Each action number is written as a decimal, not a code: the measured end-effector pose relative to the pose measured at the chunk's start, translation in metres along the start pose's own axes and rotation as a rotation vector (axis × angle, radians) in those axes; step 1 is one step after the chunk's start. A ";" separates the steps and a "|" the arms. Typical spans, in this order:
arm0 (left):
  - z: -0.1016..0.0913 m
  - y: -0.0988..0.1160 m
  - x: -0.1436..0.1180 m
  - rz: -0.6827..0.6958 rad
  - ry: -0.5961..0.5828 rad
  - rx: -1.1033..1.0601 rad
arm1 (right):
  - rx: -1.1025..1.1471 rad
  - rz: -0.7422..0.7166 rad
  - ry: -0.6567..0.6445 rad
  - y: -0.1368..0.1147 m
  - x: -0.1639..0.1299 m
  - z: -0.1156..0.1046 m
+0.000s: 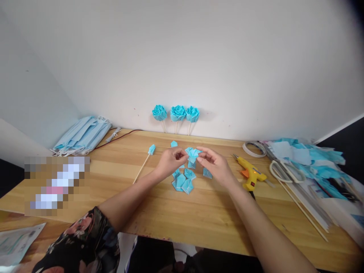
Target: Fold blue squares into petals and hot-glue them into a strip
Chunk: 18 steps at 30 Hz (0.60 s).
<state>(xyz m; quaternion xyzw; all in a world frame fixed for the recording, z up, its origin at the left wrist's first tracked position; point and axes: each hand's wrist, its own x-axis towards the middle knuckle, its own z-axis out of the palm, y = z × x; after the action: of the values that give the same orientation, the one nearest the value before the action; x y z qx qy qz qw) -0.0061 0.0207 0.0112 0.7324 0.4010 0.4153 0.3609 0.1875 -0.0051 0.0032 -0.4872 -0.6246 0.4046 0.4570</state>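
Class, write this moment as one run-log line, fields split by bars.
left hand: pinching blue piece | right hand: pinching same piece | below: loose petals on table | right: glue gun | wall: three roses

Bare table (199, 212) nearside; glue gun (251, 175) crowds right

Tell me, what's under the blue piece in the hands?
Under the blue folded piece, loose blue folded pieces lie on the wooden table. Both hands hide some.

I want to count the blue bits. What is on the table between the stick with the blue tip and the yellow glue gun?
In the head view, between the stick and the glue gun lie loose blue folded pieces.
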 end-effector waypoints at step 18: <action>-0.032 -0.024 0.021 -0.092 0.295 -0.024 | -0.291 -0.048 0.131 0.007 0.018 -0.007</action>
<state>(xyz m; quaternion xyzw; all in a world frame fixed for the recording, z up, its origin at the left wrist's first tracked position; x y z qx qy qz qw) -0.0350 0.0556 0.0100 0.6398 0.4781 0.5063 0.3254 0.1939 0.0140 0.0010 -0.5586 -0.6569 0.2663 0.4307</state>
